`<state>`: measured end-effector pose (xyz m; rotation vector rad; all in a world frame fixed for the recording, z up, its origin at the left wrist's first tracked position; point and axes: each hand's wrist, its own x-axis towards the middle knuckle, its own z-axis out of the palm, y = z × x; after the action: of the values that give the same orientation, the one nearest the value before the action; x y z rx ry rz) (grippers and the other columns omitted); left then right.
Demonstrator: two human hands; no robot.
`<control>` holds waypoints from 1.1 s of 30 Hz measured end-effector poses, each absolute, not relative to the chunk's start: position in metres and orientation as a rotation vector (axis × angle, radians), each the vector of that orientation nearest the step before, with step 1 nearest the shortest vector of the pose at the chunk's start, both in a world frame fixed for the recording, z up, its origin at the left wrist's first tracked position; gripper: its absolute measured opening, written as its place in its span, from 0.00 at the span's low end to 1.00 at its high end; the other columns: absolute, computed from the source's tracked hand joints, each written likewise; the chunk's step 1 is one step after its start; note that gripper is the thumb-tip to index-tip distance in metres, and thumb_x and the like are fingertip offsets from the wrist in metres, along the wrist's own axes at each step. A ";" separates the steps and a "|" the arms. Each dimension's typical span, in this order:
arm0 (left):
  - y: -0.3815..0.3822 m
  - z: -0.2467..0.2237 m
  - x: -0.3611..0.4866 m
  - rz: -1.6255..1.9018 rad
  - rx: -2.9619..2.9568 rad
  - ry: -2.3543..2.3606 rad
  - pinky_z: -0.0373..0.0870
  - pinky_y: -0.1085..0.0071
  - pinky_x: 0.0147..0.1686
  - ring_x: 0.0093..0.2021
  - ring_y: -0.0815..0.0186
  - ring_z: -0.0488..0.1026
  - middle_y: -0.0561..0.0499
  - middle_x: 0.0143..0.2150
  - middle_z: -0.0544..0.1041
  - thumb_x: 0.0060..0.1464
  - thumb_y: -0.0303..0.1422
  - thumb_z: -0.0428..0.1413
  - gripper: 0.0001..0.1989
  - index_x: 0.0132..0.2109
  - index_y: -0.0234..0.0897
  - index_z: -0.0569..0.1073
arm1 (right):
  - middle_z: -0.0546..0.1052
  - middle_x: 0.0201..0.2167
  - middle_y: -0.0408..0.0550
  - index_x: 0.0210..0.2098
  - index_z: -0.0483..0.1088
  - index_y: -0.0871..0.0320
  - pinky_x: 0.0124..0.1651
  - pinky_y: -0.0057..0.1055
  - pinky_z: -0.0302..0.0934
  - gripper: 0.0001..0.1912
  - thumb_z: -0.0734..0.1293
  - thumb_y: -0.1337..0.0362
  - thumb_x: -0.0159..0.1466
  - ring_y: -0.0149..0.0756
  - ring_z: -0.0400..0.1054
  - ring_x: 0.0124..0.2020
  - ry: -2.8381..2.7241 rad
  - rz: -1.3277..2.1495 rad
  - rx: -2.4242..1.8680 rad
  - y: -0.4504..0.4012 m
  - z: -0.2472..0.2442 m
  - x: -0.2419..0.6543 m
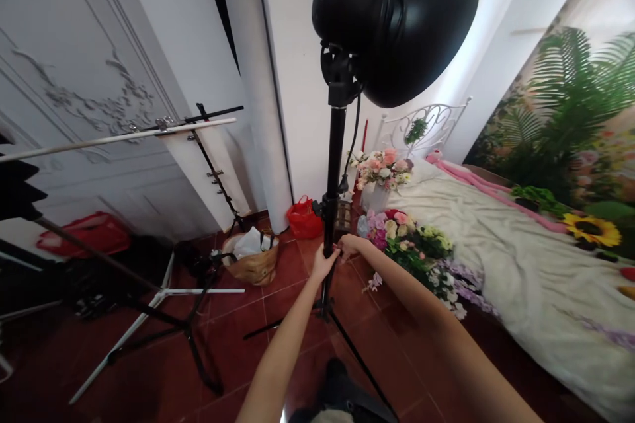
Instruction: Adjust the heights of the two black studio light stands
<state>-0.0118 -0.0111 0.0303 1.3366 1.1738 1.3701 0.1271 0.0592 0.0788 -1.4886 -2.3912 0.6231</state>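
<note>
A black light stand (336, 158) rises upright in front of me, its tripod legs spread on the floor. On top sits a black studio lamp (417, 33), its wide reflector tilted to the right and a cable looped around its neck. My left hand (325, 263) is wrapped round the pole below the black clamp collar (328, 201). Close beside it, on the right of the pole, my right hand (350, 246) has its fingers curled in. Whether those fingers touch the pole or hold something small, I cannot make out. A cable with a plug (343, 184) hangs along the pole above my hands.
Left stand other tripods with a white crossbar (124, 139) and white legs (198, 291). A woven basket (255, 263) and a red bag (304, 218) lie behind the stand. Artificial flowers (411, 238) border a bed (476, 231) on the right. The floor (391, 344) is red tile.
</note>
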 end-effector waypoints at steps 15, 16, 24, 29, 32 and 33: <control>0.013 0.017 0.006 1.389 1.151 1.471 0.64 0.75 0.21 0.23 0.68 0.69 0.51 0.19 0.70 0.42 0.35 0.57 0.09 0.24 0.31 0.73 | 0.71 0.19 0.38 0.20 0.71 0.59 0.30 0.24 0.58 0.20 0.78 0.60 0.28 0.32 0.66 0.24 -2.805 0.991 -1.299 0.091 0.084 0.114; 0.013 0.016 0.006 1.391 1.157 1.468 0.64 0.75 0.21 0.23 0.68 0.68 0.51 0.19 0.70 0.42 0.35 0.57 0.09 0.24 0.31 0.72 | 0.73 0.23 0.41 0.24 0.72 0.59 0.32 0.24 0.58 0.20 0.78 0.63 0.31 0.35 0.67 0.28 -2.829 0.843 -1.285 0.084 0.080 0.118; 0.012 0.019 0.005 1.417 1.173 1.437 0.61 0.76 0.21 0.22 0.70 0.66 0.53 0.19 0.67 0.41 0.35 0.57 0.10 0.20 0.33 0.67 | 0.72 0.39 0.52 0.42 0.68 0.58 0.44 0.29 0.56 0.12 0.59 0.71 0.61 0.40 0.62 0.44 -2.502 0.129 -1.418 0.016 0.033 0.134; 0.011 0.019 0.006 1.455 1.160 1.455 0.61 0.75 0.22 0.23 0.70 0.66 0.51 0.21 0.70 0.40 0.35 0.57 0.10 0.21 0.33 0.69 | 0.69 0.43 0.53 0.44 0.65 0.58 0.44 0.29 0.57 0.12 0.59 0.72 0.60 0.40 0.60 0.46 -2.417 0.099 -1.514 0.016 0.030 0.126; 0.011 0.021 0.007 1.457 1.145 1.460 0.62 0.75 0.23 0.23 0.69 0.67 0.51 0.20 0.70 0.40 0.35 0.57 0.09 0.22 0.33 0.69 | 0.66 0.47 0.55 0.47 0.64 0.60 0.45 0.31 0.58 0.14 0.60 0.71 0.60 0.41 0.59 0.48 -2.524 0.130 -1.554 0.028 0.039 0.122; 0.011 0.021 0.008 1.453 1.133 1.456 0.62 0.76 0.23 0.22 0.69 0.67 0.51 0.20 0.70 0.40 0.35 0.57 0.09 0.21 0.33 0.69 | 0.66 0.48 0.56 0.47 0.64 0.60 0.46 0.32 0.58 0.14 0.60 0.71 0.61 0.41 0.60 0.49 -2.571 0.142 -1.564 0.031 0.040 0.121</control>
<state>0.0077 0.0113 0.0214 1.1334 1.4561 1.4532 0.1210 0.0311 0.0402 -1.5639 -2.5712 0.1418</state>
